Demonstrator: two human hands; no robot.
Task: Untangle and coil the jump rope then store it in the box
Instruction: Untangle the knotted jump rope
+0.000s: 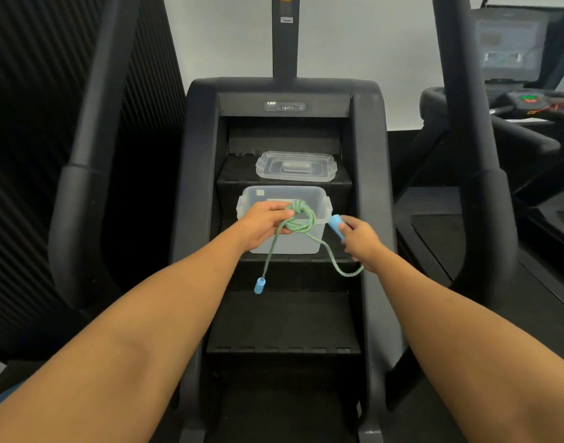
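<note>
Two grips are engaged on the jump rope [301,219]. The left grip [261,223] is clamped round a bundle of green loops, fingers and thumb curled about the coil, which is held just over the near side of the box [287,191]. The right grip [359,239] is closed on one blue handle [336,226], just beside the box's right rim. A slack run of cord sags between that handle and the coil. The second handle [259,286] hangs free on a short tail below the left grip, above a lower step [284,318].

Handling, as judged: the cord looks braided, soft, light and limp. The loops would likely slip apart if the hold eases. The best hold is where the loops cross, with the stiff, smooth handles as secondary holds.

Surroundings: the box is clear plastic, open-topped, standing on a step of a black stair machine. Its lid [296,166] lies on the step above, behind it and apart. The machine's side walls flank the steps closely. A treadmill [530,100] stands well apart to the right.

Obstructions: nothing covers the box mouth. The dangling handle could catch on the box rim or a step edge.
</note>
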